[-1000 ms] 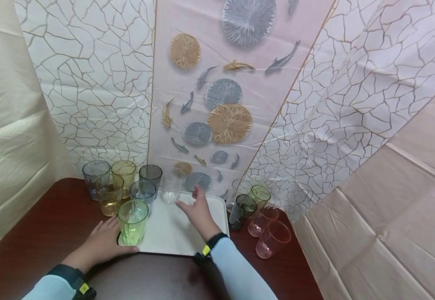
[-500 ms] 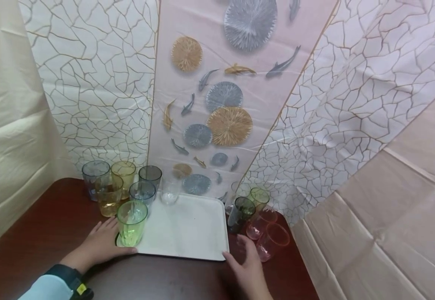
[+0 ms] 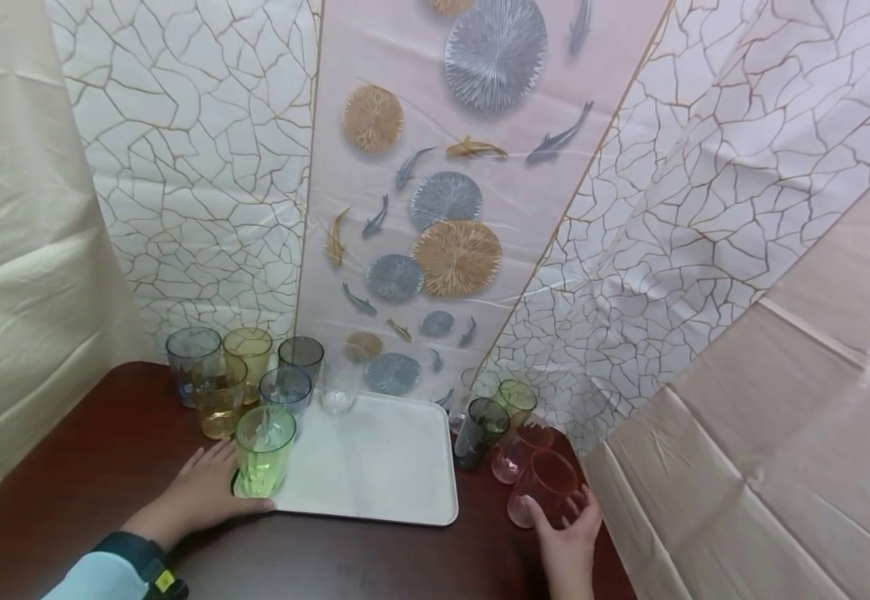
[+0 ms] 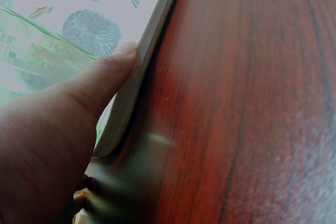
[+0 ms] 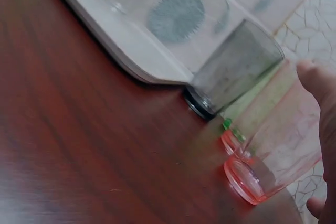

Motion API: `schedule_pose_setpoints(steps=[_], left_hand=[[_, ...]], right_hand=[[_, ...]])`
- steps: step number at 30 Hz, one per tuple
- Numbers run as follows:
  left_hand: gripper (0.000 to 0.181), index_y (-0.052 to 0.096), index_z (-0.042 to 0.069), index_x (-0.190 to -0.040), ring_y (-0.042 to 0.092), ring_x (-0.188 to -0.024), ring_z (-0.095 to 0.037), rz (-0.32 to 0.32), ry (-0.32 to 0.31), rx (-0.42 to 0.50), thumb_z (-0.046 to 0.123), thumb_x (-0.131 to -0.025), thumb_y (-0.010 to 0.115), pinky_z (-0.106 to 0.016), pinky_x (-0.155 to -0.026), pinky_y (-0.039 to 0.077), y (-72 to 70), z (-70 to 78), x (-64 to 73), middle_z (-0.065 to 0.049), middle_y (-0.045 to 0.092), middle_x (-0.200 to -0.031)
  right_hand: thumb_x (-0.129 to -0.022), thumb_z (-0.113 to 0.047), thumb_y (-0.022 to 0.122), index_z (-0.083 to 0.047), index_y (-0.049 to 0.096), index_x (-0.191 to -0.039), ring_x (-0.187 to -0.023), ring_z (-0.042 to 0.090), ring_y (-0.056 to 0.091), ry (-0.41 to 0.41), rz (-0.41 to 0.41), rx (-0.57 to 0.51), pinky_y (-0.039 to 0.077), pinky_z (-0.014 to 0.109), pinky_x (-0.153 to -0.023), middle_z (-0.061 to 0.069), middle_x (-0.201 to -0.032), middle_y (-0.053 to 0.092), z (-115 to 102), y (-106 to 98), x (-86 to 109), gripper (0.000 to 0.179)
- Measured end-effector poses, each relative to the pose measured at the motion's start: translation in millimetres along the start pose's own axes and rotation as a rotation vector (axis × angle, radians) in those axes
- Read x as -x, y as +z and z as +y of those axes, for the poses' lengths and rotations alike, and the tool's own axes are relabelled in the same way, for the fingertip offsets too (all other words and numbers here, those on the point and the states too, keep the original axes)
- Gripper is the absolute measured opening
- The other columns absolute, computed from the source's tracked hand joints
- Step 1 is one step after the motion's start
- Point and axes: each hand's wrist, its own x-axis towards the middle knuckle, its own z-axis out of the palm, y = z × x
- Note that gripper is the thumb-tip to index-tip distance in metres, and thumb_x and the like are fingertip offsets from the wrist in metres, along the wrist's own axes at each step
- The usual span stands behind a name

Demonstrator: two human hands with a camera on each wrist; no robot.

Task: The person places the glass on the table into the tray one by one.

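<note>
My left hand point(image 3: 206, 490) rests at the front left corner of a white tray point(image 3: 375, 467). In the left wrist view its thumb point(image 4: 105, 77) lies along the tray's rim; the other fingers are mostly hidden. Beside it on the tray stands a light green tumbler point(image 3: 264, 458), with a blue tumbler point(image 3: 288, 390) behind. My right hand point(image 3: 572, 533) is spread around the nearest pink tumbler point(image 3: 543, 492), thumb on the left and fingers on the right. The right wrist view shows the pink tumbler point(image 5: 268, 166) upright on the table, the hand at its upper part.
Yellow point(image 3: 221, 400), blue point(image 3: 191, 367) and dark grey point(image 3: 302, 358) tumblers stand at the back left, a clear one point(image 3: 340, 396) at the tray's back. Right of the tray are a dark grey tumbler point(image 3: 480, 433), a green one point(image 3: 517, 400) and another pink one point(image 3: 510, 458). Patterned cloth point(image 3: 435, 333) hangs behind.
My right hand has moved from over the tray, near the clear tumbler, down and right to the nearest pink tumbler. The left hand has stayed at the tray's corner.
</note>
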Motion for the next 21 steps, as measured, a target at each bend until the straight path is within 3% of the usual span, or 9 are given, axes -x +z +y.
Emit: schedule_pose_setpoints(steps=[2, 4, 7, 10, 14, 21], left_hand=[[0.141, 0.039, -0.012, -0.154, 0.024, -0.144, -0.058, 0.002, -0.001, 0.0, 0.096, -0.066, 0.061, -0.076, -0.115, 0.015, -0.3, 0.2, 1.1, -0.037, 0.034, -0.158], [0.141, 0.039, -0.013, -0.154, 0.024, -0.144, -0.058, -0.002, -0.003, -0.002, 0.095, -0.066, 0.061, -0.076, -0.115, 0.015, -2.2, 0.9, 2.6, -0.038, 0.034, -0.158], [0.141, 0.039, -0.013, -0.154, 0.024, -0.144, -0.058, -0.002, -0.007, -0.002, 0.095, -0.066, 0.061, -0.076, -0.115, 0.014, -2.9, 0.4, 3.5, -0.038, 0.034, -0.157], [0.141, 0.039, -0.013, -0.154, 0.024, -0.144, -0.058, 0.001, -0.009, -0.003, 0.095, -0.067, 0.061, -0.076, -0.115, 0.014, -3.6, -0.4, 4.6, -0.038, 0.034, -0.157], [0.141, 0.038, -0.013, -0.155, 0.024, -0.144, -0.058, 0.001, -0.01, -0.007, 0.095, -0.067, 0.061, -0.076, -0.115, 0.015, -4.5, -0.8, 6.6, -0.038, 0.034, -0.157], [0.137, 0.039, -0.011, -0.155, 0.024, -0.145, -0.056, 0.002, -0.007, 0.013, 0.092, -0.068, 0.064, -0.076, -0.115, 0.014, -6.2, 3.9, 5.8, -0.035, 0.035, -0.158]], right_hand=[[-0.076, -0.023, 0.094, 0.002, 0.025, -0.158, -0.132, 0.044, 0.045, 0.017, -0.039, -0.054, 0.041, 0.062, -0.107, 0.029, -0.147, 0.041, 3.1, 4.0, -5.9, 0.111], [-0.076, -0.023, 0.094, 0.0, 0.021, -0.161, -0.135, 0.044, 0.043, 0.033, -0.069, -0.07, 0.038, 0.064, -0.11, 0.03, -0.149, 0.041, 5.3, 9.8, -8.1, 0.114], [-0.077, -0.023, 0.093, -0.003, 0.025, -0.16, -0.131, 0.039, 0.049, 0.039, -0.082, -0.071, 0.044, 0.055, -0.107, 0.028, -0.147, 0.048, 6.2, 18.7, -5.9, 0.109], [-0.079, -0.026, 0.092, -0.007, 0.031, -0.157, -0.123, 0.031, 0.057, 0.047, -0.063, -0.027, 0.049, 0.036, -0.099, 0.023, -0.14, 0.058, 6.5, 24.9, -4.0, 0.101], [-0.081, -0.025, 0.09, -0.008, 0.037, -0.152, -0.116, 0.025, 0.06, 0.035, -0.033, 0.022, 0.044, 0.016, -0.089, 0.018, -0.131, 0.064, 6.2, 28.3, -3.3, 0.09], [-0.081, -0.022, 0.09, -0.006, 0.041, -0.149, -0.105, 0.01, 0.06, -0.003, -0.039, -0.001, 0.045, 0.009, -0.084, 0.017, -0.128, 0.066, 0.5, 24.5, 0.8, 0.085]])
